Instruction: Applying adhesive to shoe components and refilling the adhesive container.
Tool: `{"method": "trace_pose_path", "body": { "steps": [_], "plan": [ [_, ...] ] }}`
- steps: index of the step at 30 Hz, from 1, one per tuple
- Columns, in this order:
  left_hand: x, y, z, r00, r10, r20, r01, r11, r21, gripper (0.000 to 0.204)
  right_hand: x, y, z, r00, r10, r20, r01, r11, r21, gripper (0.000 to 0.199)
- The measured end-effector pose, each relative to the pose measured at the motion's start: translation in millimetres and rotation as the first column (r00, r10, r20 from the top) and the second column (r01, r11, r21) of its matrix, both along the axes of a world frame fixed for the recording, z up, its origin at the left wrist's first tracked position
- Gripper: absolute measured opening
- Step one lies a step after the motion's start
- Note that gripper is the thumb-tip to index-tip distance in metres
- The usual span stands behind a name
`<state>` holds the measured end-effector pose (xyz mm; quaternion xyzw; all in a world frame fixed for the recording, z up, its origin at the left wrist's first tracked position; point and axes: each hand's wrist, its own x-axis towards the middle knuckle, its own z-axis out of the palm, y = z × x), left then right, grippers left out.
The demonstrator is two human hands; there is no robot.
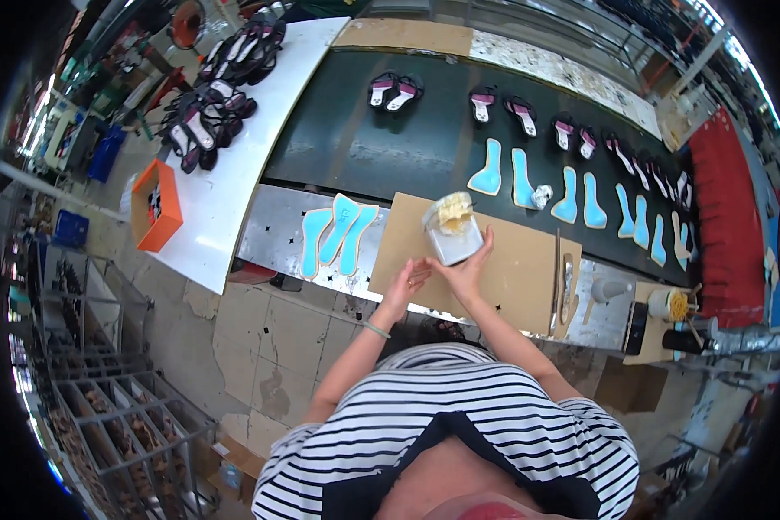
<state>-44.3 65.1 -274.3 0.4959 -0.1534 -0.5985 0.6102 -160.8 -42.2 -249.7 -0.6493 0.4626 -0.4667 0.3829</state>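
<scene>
My right hand grips a whitish, see-through pot from its near right side. Dried, cream-yellow glue-like stuff is crusted over the pot's far rim. Just left of it, my left hand has its fingers stretched toward the pot and holds nothing; whether a fingertip touches the pot I cannot tell. Beneath both lies a sheet of brown cardboard. To its left, three light-blue insoles overlap on the metal ledge.
A dark green conveyor belt carries several sandals and blue insoles. Piled sandals and an orange box occupy the white table at left. On the right stand a pot with yellow contents and a red cover.
</scene>
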Motion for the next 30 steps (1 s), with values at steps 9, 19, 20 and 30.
{"method": "trace_pose_path", "body": {
  "steps": [9,19,20,30],
  "plan": [
    [54.6,-91.0,20.1,0.872,-0.415,0.258,0.474,0.849,-0.235,0.122,16.4,-38.7,25.6,0.996,-0.043,0.083,0.044,0.999,-0.004,0.099],
    [44.9,-81.8,-5.9,0.734,-0.218,0.643,0.412,0.896,-0.167,0.135,28.0,9.5,76.0,0.963,-0.13,-0.237,0.143,0.989,0.038,0.108],
    [44.1,-92.4,-4.2,0.73,-0.229,0.644,0.422,0.892,-0.162,0.135,26.4,-0.4,75.3,0.972,-0.17,-0.162,0.178,0.983,0.035,0.108],
    [42.6,-113.8,24.0,0.884,-0.228,0.407,0.344,0.908,-0.239,0.13,28.0,-28.4,67.7,0.944,-0.142,-0.298,0.14,0.99,-0.027,0.108]
  ]
}}
